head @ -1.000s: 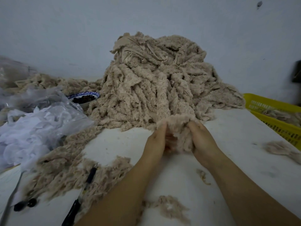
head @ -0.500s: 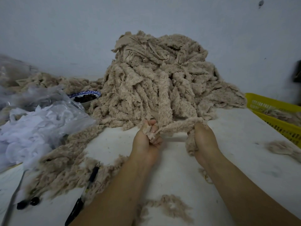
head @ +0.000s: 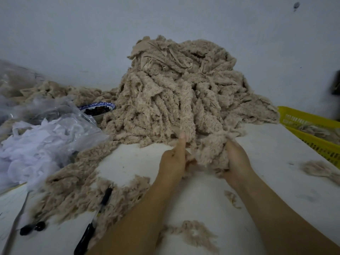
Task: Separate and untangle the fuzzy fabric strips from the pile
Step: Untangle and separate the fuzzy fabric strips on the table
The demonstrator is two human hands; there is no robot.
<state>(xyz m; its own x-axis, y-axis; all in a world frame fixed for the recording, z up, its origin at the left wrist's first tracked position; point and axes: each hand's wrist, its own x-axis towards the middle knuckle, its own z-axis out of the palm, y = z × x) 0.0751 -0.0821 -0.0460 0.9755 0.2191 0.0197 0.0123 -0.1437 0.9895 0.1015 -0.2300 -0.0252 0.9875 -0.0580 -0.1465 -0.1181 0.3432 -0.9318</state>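
Left grip [head: 173, 161], right grip [head: 237, 159]: fuzzy strip [head: 211, 153]

- Views: one, head-worn, wide-angle.
- Facing: forward and down across the desk [head: 266, 153], toward the wall [head: 73, 34].
- Near field: forearms enter at the bottom edge, with left hand [head: 173, 161] and right hand [head: 237, 159] close, at centre.
- Far field: pile of fuzzy fabric strips [head: 174, 92], just behind the hands.

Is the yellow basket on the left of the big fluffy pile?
No, the yellow plastic basket sits to the right of the beige fuzzy fabric pile.
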